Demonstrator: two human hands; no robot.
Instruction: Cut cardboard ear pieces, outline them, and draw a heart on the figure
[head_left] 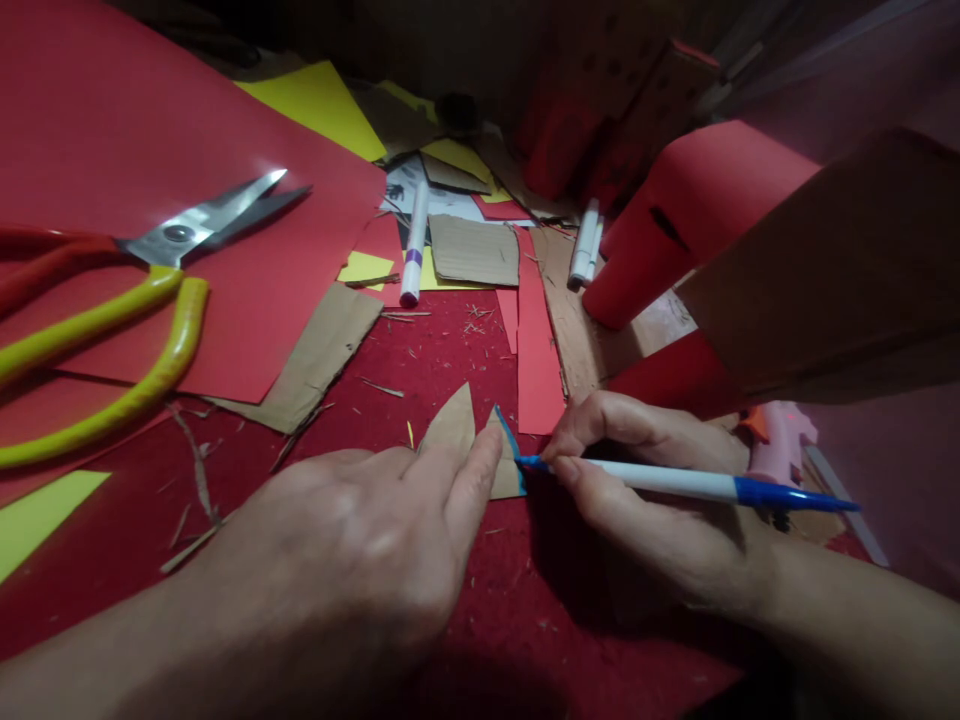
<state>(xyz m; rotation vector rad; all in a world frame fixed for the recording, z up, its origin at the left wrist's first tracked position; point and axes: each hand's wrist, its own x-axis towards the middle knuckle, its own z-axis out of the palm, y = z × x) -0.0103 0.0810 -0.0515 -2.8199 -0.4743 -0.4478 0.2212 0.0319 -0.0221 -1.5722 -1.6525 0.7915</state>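
My right hand is closed round a white marker with blue ends. Its blue tip touches the right edge of a small pointed cardboard piece, where a blue line runs along that edge. Stretched out flat, my left hand presses this piece against the red surface. Another pointed cardboard piece shows between and beyond the left fingers, its lower part hidden by them. I cannot tell whether the two points belong to one piece.
Scissors with red and yellow handles lie on red paper at left. Beyond the hands are a purple-banded marker, cardboard scraps and a red strip. Red paper tubes and a pink glue gun are at right.
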